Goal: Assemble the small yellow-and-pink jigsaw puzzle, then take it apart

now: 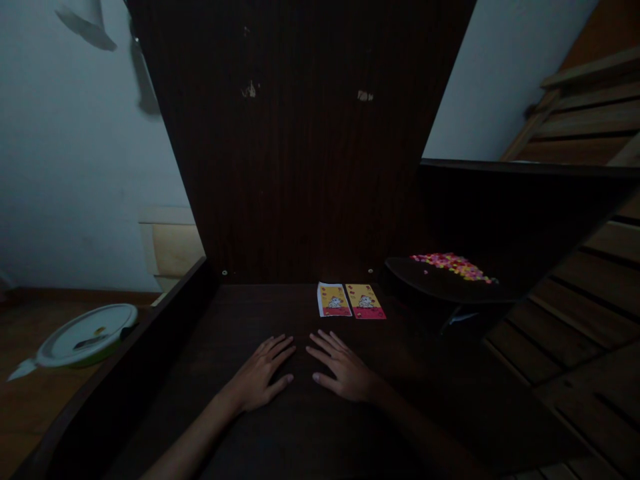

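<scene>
My left hand [261, 375] lies flat on the dark wooden desk [240, 313], palm down, its fingers a little apart and nothing in it. My right hand [343, 367] rests the same way beside it, the two not touching. Just beyond my right hand's fingertips are two cards, side by side near the back panel. The left card [335, 301] is yellow and pink with a white border and a white cartoon animal. The right card [365, 302] bears a similar picture and shows no white border at its left.
A heap of small pink, red and yellow pieces [454, 265] sits on a dark corner shelf [430, 283] at the right. The tall back panel [300, 167] and a raised left edge [125, 360] bound the desk. On the floor at left is a round white-lidded container [90, 333].
</scene>
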Tool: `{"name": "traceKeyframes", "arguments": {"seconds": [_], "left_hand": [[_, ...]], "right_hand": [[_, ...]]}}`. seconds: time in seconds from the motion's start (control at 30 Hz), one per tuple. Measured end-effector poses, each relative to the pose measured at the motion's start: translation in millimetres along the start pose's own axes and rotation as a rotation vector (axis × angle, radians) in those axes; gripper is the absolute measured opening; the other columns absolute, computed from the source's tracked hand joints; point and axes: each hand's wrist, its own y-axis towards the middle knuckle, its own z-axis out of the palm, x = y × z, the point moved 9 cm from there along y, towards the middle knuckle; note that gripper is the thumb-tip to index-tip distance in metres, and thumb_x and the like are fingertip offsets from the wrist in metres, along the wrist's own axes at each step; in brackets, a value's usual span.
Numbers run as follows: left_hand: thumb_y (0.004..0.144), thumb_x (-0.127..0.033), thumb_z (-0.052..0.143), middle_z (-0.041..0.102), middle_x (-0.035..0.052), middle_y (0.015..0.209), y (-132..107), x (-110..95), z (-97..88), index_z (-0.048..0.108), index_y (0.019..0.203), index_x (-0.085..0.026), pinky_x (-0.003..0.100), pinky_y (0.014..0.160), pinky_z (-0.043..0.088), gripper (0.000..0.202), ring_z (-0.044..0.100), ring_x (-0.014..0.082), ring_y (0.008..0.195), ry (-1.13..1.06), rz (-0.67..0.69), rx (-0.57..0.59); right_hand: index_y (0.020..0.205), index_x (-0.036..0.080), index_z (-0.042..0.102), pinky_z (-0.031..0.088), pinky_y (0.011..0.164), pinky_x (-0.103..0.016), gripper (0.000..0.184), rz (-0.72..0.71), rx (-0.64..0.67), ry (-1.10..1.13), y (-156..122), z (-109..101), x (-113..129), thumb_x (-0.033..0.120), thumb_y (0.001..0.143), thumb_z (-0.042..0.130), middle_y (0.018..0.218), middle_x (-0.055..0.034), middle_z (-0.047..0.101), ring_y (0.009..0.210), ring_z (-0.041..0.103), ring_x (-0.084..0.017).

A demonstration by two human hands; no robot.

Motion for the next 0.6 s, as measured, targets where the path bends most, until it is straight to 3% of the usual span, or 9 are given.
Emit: {"name": "traceKeyframes", "arguments": {"seconds": [0.6], "left_hand": [[0.100,-0.049,0.045,0.038,0.0091,0.156,0.5,0.7,0.5,0.037,0.150,-0.025,0.056,0.115,0.033,0.057,0.035,0.0311,0.143,-0.004,-0.004,-0.015]], "right_hand": [[0.149,0.022,0.042,0.017,0.121,-0.056,0.060,-0.001,0.000,0.020,0.1,-1.0,0.7,0.050,0.097,0.049,0.159,-0.0101,0.029,0.150,0.019,-0.030]]}}
